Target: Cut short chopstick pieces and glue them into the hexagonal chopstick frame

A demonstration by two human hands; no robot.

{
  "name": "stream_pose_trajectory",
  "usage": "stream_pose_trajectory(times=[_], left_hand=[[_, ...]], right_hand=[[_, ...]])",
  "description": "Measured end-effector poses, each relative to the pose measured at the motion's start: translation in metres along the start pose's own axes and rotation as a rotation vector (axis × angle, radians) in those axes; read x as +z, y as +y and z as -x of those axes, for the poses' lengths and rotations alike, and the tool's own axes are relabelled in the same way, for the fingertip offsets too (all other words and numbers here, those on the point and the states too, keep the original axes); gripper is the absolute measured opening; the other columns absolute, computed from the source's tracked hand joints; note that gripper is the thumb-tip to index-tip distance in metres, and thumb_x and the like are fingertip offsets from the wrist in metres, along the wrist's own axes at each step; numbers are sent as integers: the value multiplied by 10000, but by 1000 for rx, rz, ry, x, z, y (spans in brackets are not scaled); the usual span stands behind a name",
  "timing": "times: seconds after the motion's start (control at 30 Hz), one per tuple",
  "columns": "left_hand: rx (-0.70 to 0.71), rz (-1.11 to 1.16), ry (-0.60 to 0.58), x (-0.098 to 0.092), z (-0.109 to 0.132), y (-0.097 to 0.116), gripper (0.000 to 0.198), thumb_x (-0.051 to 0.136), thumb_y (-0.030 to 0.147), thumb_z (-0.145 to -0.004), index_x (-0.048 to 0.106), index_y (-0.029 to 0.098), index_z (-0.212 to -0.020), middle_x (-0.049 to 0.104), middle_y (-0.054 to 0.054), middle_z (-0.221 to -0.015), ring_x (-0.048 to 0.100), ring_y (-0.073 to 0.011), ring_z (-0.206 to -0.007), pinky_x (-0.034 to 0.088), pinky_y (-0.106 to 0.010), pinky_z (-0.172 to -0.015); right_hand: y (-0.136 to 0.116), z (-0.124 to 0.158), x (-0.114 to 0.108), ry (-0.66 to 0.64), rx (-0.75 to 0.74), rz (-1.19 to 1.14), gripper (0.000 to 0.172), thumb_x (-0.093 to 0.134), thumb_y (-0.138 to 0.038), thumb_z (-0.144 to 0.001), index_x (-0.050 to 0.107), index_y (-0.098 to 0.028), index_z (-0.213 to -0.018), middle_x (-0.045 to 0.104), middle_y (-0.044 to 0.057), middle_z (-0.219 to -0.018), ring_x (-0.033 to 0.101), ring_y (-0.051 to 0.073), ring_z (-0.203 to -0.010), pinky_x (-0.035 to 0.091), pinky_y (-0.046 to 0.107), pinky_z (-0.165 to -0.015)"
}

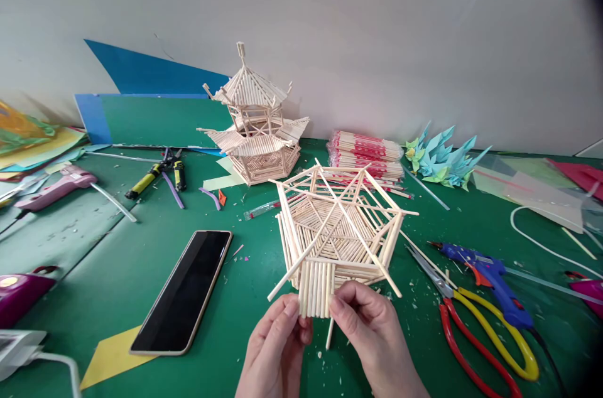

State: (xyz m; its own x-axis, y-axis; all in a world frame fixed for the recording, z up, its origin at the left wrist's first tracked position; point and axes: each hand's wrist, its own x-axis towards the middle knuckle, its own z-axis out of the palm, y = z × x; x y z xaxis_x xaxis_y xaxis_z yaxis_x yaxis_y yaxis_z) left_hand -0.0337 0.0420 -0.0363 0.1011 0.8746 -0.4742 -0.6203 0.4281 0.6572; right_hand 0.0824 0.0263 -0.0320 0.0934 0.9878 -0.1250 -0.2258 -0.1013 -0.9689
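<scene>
— what's on the head camera right now?
— i'm looking at an open hexagonal frame of pale wooden sticks (pixel 336 228). it sits on the green table mat (pixel 117 260), centre, just ahead of both hands.
— and the fingers?
— left hand (pixel 276 348) has thumb and forefinger pinched on the left edge of a small flat panel of upright sticks (pixel 316 288). right hand (pixel 372 332) is pinched on its right edge. both are nearly closed, and the panel touches the frame's near side.
— around it?
— black-screened phone (pixel 181 291) on the left, red-and-yellow-handled scissors (pixel 445 292) and blue glue gun (pixel 490 279) on the right, finished two-tier stick pagoda (pixel 254 128) behind.
</scene>
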Motion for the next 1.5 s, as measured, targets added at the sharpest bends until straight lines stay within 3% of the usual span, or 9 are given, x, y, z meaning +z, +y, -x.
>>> stream_pose_trajectory(times=[0.2,0.7,0.9,1.2,1.5], left_hand=[[-5,17,-15,0,1,1,234,759,351,-599,680,130,-593,520,-2,-523,437,-106,-530,396,-205,-486],[-15,8,-5,0,2,2,235,762,346,-597,673,129,-588,527,-1,-531,439,-106,-533,395,-208,-496],[-23,-15,-10,1,4,2,258,736,372,-618,651,131,-580,523,-9,-552,428,-116,-543,392,-225,-511],[-53,-10,-14,1,12,5,185,735,315,-641,670,143,-626,561,-12,-602,475,-130,-605,422,-235,-589],[-13,-21,28,4,11,3,208,755,317,-599,653,139,-565,537,-4,-563,456,-122,-567,412,-228,-548]], right_hand=[[1,-1,-3,-22,13,30,267,577,-395,-800,517,-184,-649,396,-43,-522,421,122,-576,368,238,-592],[1,-1,-6,-26,2,112,259,558,-380,-815,528,-175,-659,404,-35,-536,397,112,-573,328,223,-544],[-3,9,-9,3,0,164,355,468,-413,-861,506,-169,-605,436,-14,-583,364,100,-544,284,222,-502],[-6,10,1,44,39,84,297,593,-420,-764,573,-159,-624,428,-32,-526,323,78,-490,270,206,-467],[-7,9,6,72,34,29,284,629,-405,-731,579,-154,-609,471,-24,-506,340,77,-465,278,208,-452]])
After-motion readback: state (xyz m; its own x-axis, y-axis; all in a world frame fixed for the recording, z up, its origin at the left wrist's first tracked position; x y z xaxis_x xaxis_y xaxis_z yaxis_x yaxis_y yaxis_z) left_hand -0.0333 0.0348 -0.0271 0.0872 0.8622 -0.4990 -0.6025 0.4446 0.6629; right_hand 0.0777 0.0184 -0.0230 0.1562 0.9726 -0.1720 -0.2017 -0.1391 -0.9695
